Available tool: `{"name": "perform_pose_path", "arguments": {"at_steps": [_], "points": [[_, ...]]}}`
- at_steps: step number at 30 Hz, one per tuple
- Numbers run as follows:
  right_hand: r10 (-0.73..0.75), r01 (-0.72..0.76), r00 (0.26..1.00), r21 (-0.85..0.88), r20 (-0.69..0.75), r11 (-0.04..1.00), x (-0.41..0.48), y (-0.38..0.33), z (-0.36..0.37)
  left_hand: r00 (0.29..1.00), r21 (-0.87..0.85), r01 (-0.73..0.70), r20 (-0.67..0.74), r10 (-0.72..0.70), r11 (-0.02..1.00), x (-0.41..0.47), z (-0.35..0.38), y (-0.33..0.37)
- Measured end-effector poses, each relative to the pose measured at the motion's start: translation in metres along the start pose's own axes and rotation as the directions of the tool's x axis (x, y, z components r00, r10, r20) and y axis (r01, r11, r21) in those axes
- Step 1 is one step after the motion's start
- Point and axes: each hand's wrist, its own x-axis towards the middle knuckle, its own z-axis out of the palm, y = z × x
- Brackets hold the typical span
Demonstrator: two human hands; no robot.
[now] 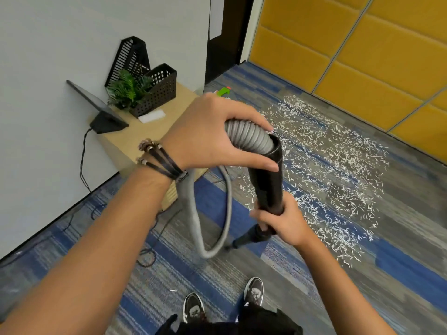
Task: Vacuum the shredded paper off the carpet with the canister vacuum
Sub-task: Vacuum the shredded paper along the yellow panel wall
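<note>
The person's left hand (212, 134) wraps over the upper end of the grey ribbed hose (249, 137). Its fingers curl round the hose right where it enters the black wand handle (268, 180), and the thumb lies across the handle's collar. Below that grip, the right hand (283, 221) clasps the lower end of the same handle with its fingers curled tightly round it. A thinner black tube (244, 238) comes out beneath the fist, slanting down and to the left toward the floor. From under the left hand the hose drops in a long loop that hangs to the left of the right hand and bottoms out a little below it.

The shredded paper (326, 153) lies on the striped blue-and-grey carpet (169, 274) beyond and to the right of both hands. It is a wide scatter of white slivers, starting close behind the handle and spreading away toward the yellow wall panels (362, 56).

Dark cord bracelets (162, 160) circle the left wrist. Left of the left hand, a low wooden cabinet (135, 139) stands against the white wall, carrying a black mesh file holder (157, 90), a small green plant (125, 90) and a dark flat screen (92, 100) that leans on the wall. Just past the left knuckles a green-and-red object (222, 91) peeks out — too hidden to identify. Below both hands, a pair of dark sneakers (193, 308) stands on the carpet.
</note>
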Motion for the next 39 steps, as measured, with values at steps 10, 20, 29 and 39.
{"name": "perform_pose_path", "arguments": {"at_steps": [10, 20, 29, 39], "points": [[-0.032, -0.005, 0.987, 0.231, 0.155, 0.973, -0.001, -0.02, -0.006, 0.999, 0.034, -0.031, 0.01, 0.03, 0.999, 0.033, -0.007, 0.025], [0.077, -0.147, 0.98, 0.413, 0.181, 0.899, -0.019, 0.015, 0.025, 0.987, 0.089, 0.032, 0.156, -0.046, 0.996, 0.029, 0.019, 0.018], [0.04, -0.071, 0.995, 0.364, 0.093, 0.929, -0.035, 0.028, 0.029, 0.985, 0.071, 0.055, 0.161, -0.066, 0.996, 0.016, 0.031, 0.017], [-0.062, 0.058, 0.998, 0.114, 0.03, 0.992, -0.018, -0.016, -0.029, 0.998, 0.049, -0.062, 0.036, 0.06, 0.997, 0.038, 0.015, 0.046]]}}
